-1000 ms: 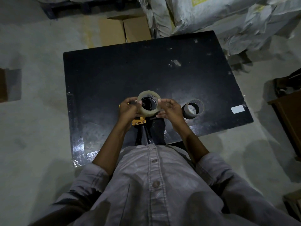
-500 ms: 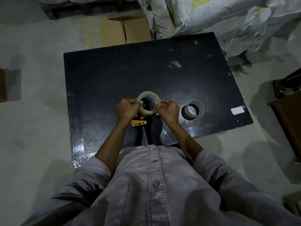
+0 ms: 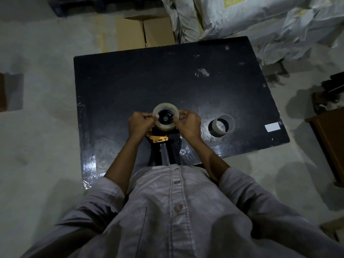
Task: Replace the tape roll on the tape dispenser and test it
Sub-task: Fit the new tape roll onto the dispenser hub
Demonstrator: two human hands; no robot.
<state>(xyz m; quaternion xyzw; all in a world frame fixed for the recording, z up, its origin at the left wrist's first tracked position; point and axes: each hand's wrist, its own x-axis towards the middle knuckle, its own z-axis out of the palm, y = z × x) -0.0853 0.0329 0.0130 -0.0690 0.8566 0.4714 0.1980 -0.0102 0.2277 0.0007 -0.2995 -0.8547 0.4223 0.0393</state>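
Tape roll (image 3: 165, 127), pinched on either side by the left hand (image 3: 139, 124) and right hand (image 3: 189, 125), looks seated on the tape dispenser (image 3: 159, 139) near the table's (image 3: 149, 81) near edge, with the spent core (image 3: 229, 123) apart to the right; threading and testing appear left.

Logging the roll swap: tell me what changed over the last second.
The left hand and right hand pushed the tape roll onto the black hub of the dispenser, which now fills its core; both still grip its rim. The empty core, white label and table stayed put.
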